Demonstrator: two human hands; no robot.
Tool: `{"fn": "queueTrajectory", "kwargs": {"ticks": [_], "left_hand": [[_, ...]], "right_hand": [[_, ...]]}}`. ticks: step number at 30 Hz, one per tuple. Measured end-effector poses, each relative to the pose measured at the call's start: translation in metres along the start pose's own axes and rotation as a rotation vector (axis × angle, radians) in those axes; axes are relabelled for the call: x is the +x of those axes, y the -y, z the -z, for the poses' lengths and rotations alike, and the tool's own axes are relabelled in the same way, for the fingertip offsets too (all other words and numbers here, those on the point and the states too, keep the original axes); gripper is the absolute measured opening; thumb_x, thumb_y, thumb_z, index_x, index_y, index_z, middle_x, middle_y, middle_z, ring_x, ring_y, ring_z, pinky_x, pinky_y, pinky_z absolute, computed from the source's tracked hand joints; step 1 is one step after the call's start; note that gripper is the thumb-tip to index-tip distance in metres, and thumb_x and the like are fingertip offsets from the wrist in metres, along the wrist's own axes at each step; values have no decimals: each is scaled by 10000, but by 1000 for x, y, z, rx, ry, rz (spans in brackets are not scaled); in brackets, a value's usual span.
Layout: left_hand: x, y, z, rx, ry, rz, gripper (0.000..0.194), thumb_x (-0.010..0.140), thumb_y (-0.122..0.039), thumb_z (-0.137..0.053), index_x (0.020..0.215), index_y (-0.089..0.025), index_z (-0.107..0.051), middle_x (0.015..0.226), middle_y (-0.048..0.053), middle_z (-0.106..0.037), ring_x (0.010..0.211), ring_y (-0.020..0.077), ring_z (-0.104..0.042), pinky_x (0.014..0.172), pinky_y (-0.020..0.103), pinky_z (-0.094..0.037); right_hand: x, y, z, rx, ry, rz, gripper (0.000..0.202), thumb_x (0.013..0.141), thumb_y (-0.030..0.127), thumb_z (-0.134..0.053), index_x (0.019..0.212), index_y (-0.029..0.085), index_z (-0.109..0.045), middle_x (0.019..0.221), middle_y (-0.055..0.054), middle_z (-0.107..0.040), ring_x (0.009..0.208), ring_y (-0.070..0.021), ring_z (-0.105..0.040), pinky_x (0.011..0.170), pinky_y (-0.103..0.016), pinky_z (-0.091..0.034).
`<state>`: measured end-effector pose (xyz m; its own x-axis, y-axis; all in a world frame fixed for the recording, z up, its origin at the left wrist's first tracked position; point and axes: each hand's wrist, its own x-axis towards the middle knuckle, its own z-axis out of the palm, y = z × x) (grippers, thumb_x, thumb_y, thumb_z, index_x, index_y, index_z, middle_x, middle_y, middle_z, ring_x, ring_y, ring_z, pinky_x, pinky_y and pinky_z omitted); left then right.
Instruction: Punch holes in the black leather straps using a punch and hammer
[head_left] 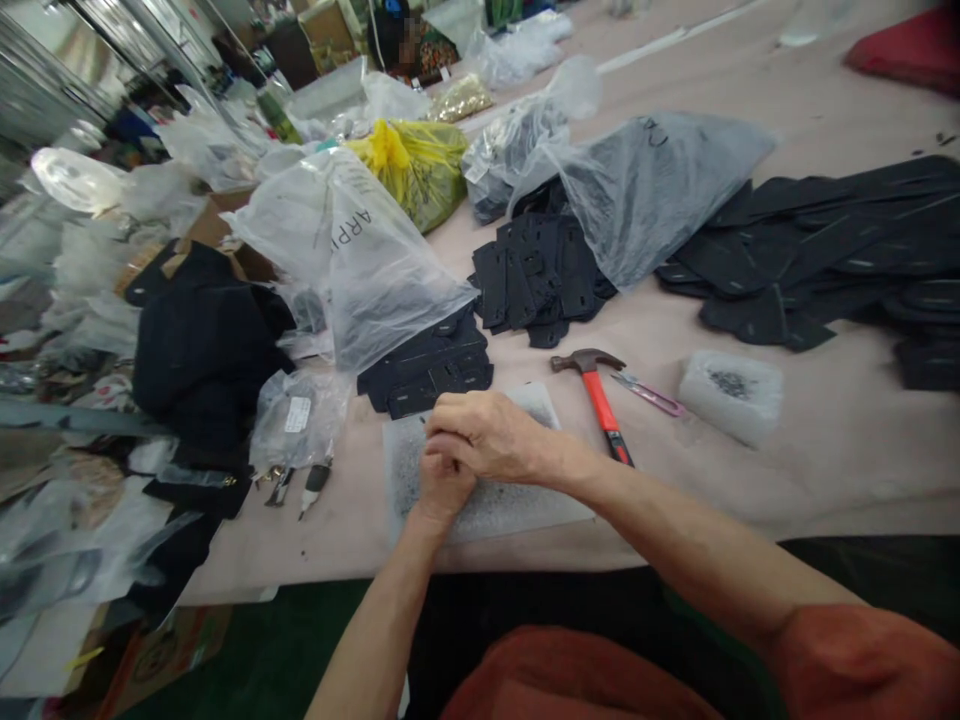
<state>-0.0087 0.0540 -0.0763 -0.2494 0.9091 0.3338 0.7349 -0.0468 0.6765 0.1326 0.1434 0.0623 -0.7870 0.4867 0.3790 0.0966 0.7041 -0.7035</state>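
Bench work by hand, shown from the near edge outward. At the bottom of the frame the forearms converge from either side above orange clothing (577, 675). In the centre, the left hand (444, 482) and the right hand (487, 435) meet with fingers curled, the right overlapping the left. Whatever they may grip is hidden by the fingers, so whether anything is held cannot be told.

Beneath them, at lower centre, lies a pale, scuffed pad (517, 512), the hands' working place. For close finger work of this sort, it is probably best to keep both hands over the pad, where a dropped piece would be easy to find, and to steady with one hand while the other's fingertips do the fine work.

Right of centre lie a claw hammer (600, 400) with a red handle, pink-handled snips (660, 399) and a white block (759, 425) bearing small dark bits; the hammer seems best kept clear of the right forearm. Just beyond the pad is a stack of dark flat pieces (431, 365); farther off, toward upper centre, stand a lettered clear bag (375, 270) and a yellow bag (442, 165).
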Motion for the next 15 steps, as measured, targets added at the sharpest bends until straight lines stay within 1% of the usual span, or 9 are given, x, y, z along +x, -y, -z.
{"fn": "queueTrajectory", "kwargs": {"ticks": [1, 3, 7, 9, 12, 15], "left_hand": [[1, 0, 2, -2, 12, -11, 161, 828, -254, -559, 726, -163, -644, 649, 82, -641, 641, 229, -644, 604, 330, -542], [5, -3, 8, -27, 54, -49, 191, 840, -265, -538, 705, -167, -630, 642, 66, -638, 611, 207, -627, 567, 308, -518], [17, -10, 22, -122, 147, -131, 269, 868, -298, -501, 646, -177, -593, 579, 19, -606, 528, 160, -573, 489, 263, -457], [22, -12, 26, -126, 169, -176, 297, 870, -306, -491, 615, -182, -577, 541, 8, -578, 496, 149, -546, 465, 252, -436], [23, -11, 24, -125, 128, -251, 243, 853, -288, -502, 664, -179, -609, 607, 32, -618, 563, 166, -588, 494, 256, -469], [20, -6, 17, -120, 33, -234, 170, 841, -278, -531, 758, -176, -638, 721, 63, -668, 682, 191, -642, 590, 273, -528]], "right_hand": [[1, 0, -2, -42, 9, -12, 88, 931, 173, -601, 860, 136, -637, 834, -22, -603, 742, -135, -555, 656, -240, -388], [0, 1, -5, -80, -12, -32, 119, 942, 151, -571, 833, 136, -615, 822, -16, -590, 733, -127, -539, 649, -236, -365], [-7, 4, -6, -73, -64, -56, 112, 948, 125, -545, 862, 141, -615, 831, -11, -609, 756, -122, -545, 688, -228, -380], [-8, 6, -8, -82, -76, -71, 101, 940, 115, -552, 877, 139, -627, 837, -16, -626, 769, -125, -561, 704, -230, -393], [-6, 11, -16, -97, -93, -89, 78, 921, 115, -583, 890, 142, -649, 860, -21, -651, 791, -132, -586, 717, -234, -409], [-3, 15, -27, -69, -136, -108, 63, 901, 130, -618, 870, 155, -667, 869, -17, -674, 803, -134, -606, 733, -235, -423]]}}
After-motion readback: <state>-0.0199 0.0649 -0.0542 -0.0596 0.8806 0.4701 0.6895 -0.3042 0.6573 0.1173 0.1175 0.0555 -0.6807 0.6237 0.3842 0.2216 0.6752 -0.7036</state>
